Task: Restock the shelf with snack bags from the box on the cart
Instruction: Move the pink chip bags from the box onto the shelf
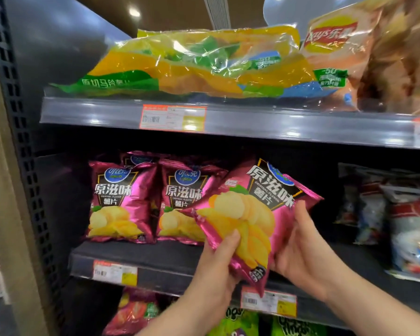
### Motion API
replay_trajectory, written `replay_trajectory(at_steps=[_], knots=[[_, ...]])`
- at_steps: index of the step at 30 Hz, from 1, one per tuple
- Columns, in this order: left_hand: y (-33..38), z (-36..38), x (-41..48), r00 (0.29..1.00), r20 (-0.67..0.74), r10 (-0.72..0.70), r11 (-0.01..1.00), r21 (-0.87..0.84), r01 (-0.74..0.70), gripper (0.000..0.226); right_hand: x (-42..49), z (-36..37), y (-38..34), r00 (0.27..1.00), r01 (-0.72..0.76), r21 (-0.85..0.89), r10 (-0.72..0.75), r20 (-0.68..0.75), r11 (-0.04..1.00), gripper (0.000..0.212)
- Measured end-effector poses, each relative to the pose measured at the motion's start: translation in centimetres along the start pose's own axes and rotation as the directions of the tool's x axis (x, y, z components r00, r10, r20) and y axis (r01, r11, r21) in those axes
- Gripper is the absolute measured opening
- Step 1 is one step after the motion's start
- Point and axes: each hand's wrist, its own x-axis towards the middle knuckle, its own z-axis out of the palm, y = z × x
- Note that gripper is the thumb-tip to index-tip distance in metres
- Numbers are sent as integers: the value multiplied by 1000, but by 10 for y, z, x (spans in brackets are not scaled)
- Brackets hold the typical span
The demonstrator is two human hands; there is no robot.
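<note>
Bag in the hands: A pink chip bag (250, 214) with yellow chips drawn on it was up in the air. It was tilted, and its top leaned to the right.
Where it was: It was in front of the middle shelf (155, 260), just to the right of the bags standing there.
Left hand: The left hand (218, 260) gripped the bottom of the bag. Its thumb pressed on the front, and its other fingers were hidden behind.
Right hand: The right hand (301, 248) held the right side of the bag. Its fingers were curled round the back and its thumb lay along the edge.
Already on the shelf: Two pink bags (119, 202) of the same kind stood side by side at the left, upright and touching.
Far right of that shelf: Some grey and white bags (410, 226) stood there, too blurry to read.
Top shelf: A yellow and green bag (199, 61) lay flat on the top shelf (252, 122). An orange bag (335, 59) stood just beside it on the right.
Shelf edge: A price tag (173, 117) was stuck under the yellow and green bag.
Down below: A red bag (136, 311) and some green bags (238, 321) peeked out under the arms.
</note>
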Motion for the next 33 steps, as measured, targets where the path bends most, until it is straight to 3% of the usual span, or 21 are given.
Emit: replay_trajectory(at_steps=[3, 5, 8, 10, 12, 14, 17, 21, 24, 27, 29, 31, 33], knots=[[-1, -2, 7, 998, 44, -42, 966, 257, 30, 71, 10, -12, -4, 988, 33, -92, -47, -150, 995, 95], [3, -8, 10, 999, -41, -5, 911, 411, 21, 61, 17, -23, -13, 961, 122, -155, -156, -229, 980, 102], [19, -29, 16, 920, -215, 327, 816, 555, -161, 27, 26, -40, -30, 890, 200, -347, -319, -327, 916, 115], [38, -47, 21, 844, -214, 492, 674, 707, -214, 36, 35, -53, -39, 864, 149, -474, -347, -363, 868, 103], [56, -61, 31, 817, -220, 533, 543, 830, -131, 71, 49, -66, -45, 864, 82, -570, -343, -368, 817, 89], [71, -67, 40, 829, -241, 505, 484, 874, -41, 97, 65, -72, -46, 872, 42, -629, -336, -357, 777, 75], [80, -70, 51, 877, -226, 425, 477, 879, -4, 111, 83, -71, -41, 903, -2, -648, -276, -328, 762, 78], [79, -76, 61, 910, -276, 310, 589, 807, 44, 107, 101, -71, -31, 930, -26, -628, -211, -300, 778, 129], [78, -81, 69, 925, -296, 238, 657, 750, 71, 112, 107, -73, -27, 952, -46, -611, -150, -266, 790, 138], [76, -84, 73, 938, -284, 200, 655, 751, 88, 114, 103, -66, -31, 974, -67, -669, -97, -204, 741, 132], [76, -86, 74, 945, -264, 193, 607, 789, 96, 110, 104, -67, -33, 981, -91, -687, -52, -185, 721, 112], [74, -91, 77, 941, -255, 221, 533, 840, 103, 127, 105, -69, -35, 978, -125, -694, -28, -205, 709, 95], [73, -97, 81, 937, -254, 240, 493, 863, 108, 138, 103, -66, -38, 975, -164, -719, -1, -223, 675, 110]])
